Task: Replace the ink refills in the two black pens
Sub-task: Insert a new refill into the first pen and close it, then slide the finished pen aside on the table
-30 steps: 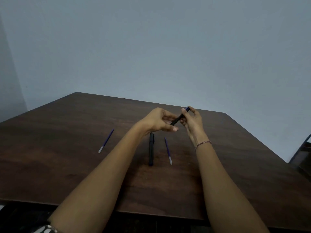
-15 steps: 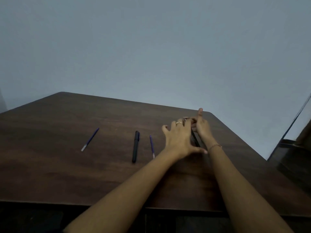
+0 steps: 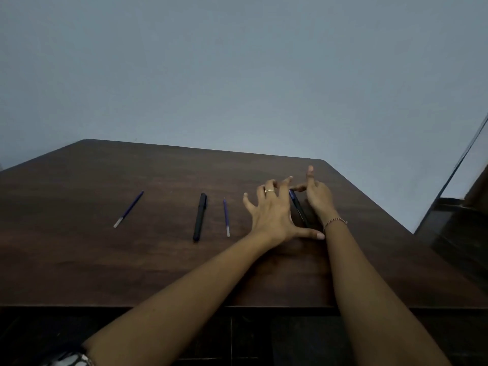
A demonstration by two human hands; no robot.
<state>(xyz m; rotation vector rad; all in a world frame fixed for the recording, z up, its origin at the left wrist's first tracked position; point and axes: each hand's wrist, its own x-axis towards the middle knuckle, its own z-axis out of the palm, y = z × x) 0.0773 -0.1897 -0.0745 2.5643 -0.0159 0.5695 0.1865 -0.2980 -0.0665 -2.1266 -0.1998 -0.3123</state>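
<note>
Dark matt wood-grain table [image 3: 132, 260]; matt black pen [image 3: 200, 216]; metal ring [image 3: 269, 191]

Gold ring [image 3: 269, 191], thin beaded bracelet [image 3: 334, 221]

Left hand [image 3: 272, 215] splayed, black pen [image 3: 298, 207] between it and right hand [image 3: 318, 199]; second pen [image 3: 200, 216] between left refill [image 3: 128, 208], right refill [image 3: 226, 216]

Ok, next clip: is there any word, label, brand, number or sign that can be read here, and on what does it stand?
None can be read.
The black pen, the second black pen further right, the left refill and the middle refill: no legible print; any marking is too small to tell.
The table and the wall: no text.
</note>
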